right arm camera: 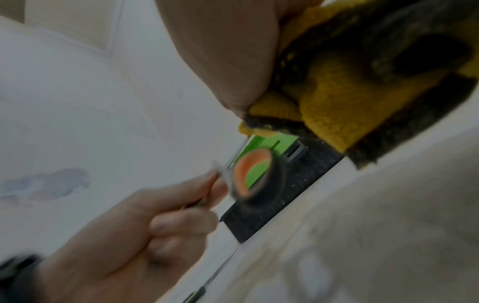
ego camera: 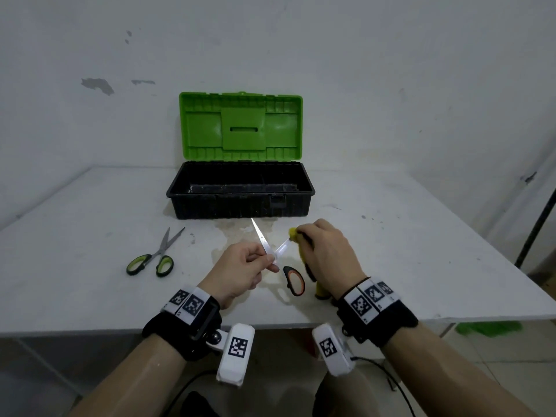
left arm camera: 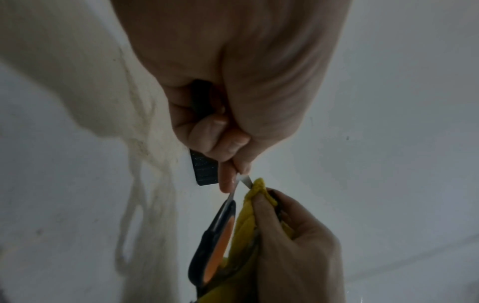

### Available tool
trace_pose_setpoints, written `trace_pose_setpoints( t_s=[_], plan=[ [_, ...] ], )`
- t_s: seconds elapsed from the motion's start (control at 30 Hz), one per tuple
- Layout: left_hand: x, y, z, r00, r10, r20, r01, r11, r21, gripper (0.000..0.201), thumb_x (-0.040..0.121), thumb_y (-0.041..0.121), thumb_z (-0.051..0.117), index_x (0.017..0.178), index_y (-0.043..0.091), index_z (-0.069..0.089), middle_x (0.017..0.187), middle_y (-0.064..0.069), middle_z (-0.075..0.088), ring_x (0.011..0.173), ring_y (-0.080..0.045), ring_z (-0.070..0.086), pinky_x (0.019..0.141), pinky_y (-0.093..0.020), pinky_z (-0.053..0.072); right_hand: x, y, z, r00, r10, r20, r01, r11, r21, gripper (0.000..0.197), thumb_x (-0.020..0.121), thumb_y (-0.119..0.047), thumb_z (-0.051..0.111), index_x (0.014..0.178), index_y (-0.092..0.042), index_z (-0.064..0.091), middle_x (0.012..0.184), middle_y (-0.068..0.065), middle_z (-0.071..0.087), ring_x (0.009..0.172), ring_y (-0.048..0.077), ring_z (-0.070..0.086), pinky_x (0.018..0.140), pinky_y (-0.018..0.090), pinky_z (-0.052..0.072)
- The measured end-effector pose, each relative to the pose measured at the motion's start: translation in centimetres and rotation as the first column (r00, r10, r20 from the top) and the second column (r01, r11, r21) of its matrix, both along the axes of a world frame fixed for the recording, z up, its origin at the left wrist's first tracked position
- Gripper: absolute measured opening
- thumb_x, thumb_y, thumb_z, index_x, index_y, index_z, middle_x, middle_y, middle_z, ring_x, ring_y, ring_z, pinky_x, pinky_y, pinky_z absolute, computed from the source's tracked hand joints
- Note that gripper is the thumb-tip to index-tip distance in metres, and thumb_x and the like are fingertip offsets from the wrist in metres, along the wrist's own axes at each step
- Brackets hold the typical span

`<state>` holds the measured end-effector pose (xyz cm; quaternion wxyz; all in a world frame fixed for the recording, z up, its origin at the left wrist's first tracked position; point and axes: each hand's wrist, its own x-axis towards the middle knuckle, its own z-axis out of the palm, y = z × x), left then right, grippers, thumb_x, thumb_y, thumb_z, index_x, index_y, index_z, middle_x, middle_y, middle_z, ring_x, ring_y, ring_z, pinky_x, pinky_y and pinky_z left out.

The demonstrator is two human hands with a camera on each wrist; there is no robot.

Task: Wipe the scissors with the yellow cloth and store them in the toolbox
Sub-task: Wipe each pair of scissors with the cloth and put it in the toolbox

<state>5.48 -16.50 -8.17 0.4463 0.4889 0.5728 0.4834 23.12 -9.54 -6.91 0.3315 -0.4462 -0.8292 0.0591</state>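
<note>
The orange-handled scissors (ego camera: 281,260), pinched open in the left hand (ego camera: 240,270), are mid-wipe by the yellow cloth (ego camera: 293,234) gripped in the right hand (ego camera: 326,254); the green-handled scissors (ego camera: 156,255) and the toolbox (ego camera: 240,206) are judged untouched.

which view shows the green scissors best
The head view: the green-handled scissors lie whole on the table, left of the hands. The right wrist view catches only a blurred sliver at best; the left wrist view shows none.

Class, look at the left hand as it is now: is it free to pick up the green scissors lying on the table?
Probably not yet. The left hand is pinching the orange scissors near the pivot. The green scissors lie uncovered on the table to its left, so the path is free once it lets go.
</note>
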Motion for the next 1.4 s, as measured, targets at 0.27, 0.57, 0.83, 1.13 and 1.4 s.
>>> trace_pose_setpoints(
  t_s=[0.27, 0.57, 0.83, 1.13, 1.4],
  plan=[
    [-0.2, 0.3, -0.2, 0.974, 0.032, -0.223, -0.012, 0.996, 0.092, 0.015, 0.097, 0.015, 0.061, 0.084, 0.012, 0.069, 0.082, -0.002, 0.077, 0.048, -0.002, 0.052, 0.052, -0.02, 0.039, -1.3, -2.2, 1.1, 0.99, 0.122, 0.069, -0.122, 0.992, -0.015, 0.021, 0.098, -0.032, 0.052, 0.102, -0.019, 0.068, 0.091, 0.0, 0.057, 0.079, 0.022, 0.059, 0.068, 0.04, 0.052],
    [-0.6, 0.0, -0.7, 0.896, 0.052, -0.441, 0.003, 0.992, 0.122, 0.018, 0.096, 0.016, 0.062, 0.079, 0.017, 0.067, 0.079, 0.007, 0.075, 0.057, 0.008, 0.058, 0.058, -0.01, 0.039, 0.3, 1.2, 1.1, 0.99, -0.108, 0.092, 0.114, 0.992, -0.056, 0.027, 0.1, -0.035, 0.047, 0.098, -0.015, 0.066, 0.092, 0.003, 0.053, 0.08, 0.029, 0.059, 0.069, 0.042, 0.052],
    [-0.6, 0.2, -0.4, 0.998, -0.043, -0.044, 0.041, 0.998, -0.049, 0.018, 0.099, 0.014, 0.059, 0.084, 0.005, 0.064, 0.087, -0.011, 0.077, 0.044, -0.009, 0.039, 0.044, -0.021, 0.033, -1.1, -2.8, -0.7, 0.983, 0.152, 0.104, -0.149, 0.988, -0.04, 0.021, 0.098, -0.033, 0.052, 0.106, -0.02, 0.067, 0.095, -0.002, 0.055, 0.076, 0.02, 0.059, 0.068, 0.04, 0.054],
    [-1.3, -0.1, -0.4, 0.997, -0.075, -0.004, 0.074, 0.994, -0.085, 0.018, 0.098, 0.01, 0.059, 0.081, 0.004, 0.062, 0.09, -0.013, 0.077, 0.044, -0.01, 0.034, 0.042, -0.02, 0.029, 1.1, 0.4, 1.2, 0.998, -0.038, -0.057, 0.038, 0.999, -0.013, 0.019, 0.097, -0.03, 0.056, 0.101, -0.018, 0.07, 0.091, 0.0, 0.056, 0.078, 0.023, 0.059, 0.07, 0.042, 0.053],
    [-1.6, 0.1, 0.3, 0.993, -0.116, -0.029, 0.114, 0.99, -0.082, 0.017, 0.097, 0.01, 0.06, 0.081, 0.009, 0.065, 0.092, -0.014, 0.077, 0.046, -0.011, 0.035, 0.043, -0.02, 0.03, 0.0, -1.4, -0.3, 0.999, 0.035, 0.012, -0.034, 0.998, -0.052, 0.02, 0.096, -0.033, 0.056, 0.102, -0.02, 0.069, 0.092, -0.002, 0.057, 0.078, 0.02, 0.059, 0.071, 0.042, 0.054]
  ],
)
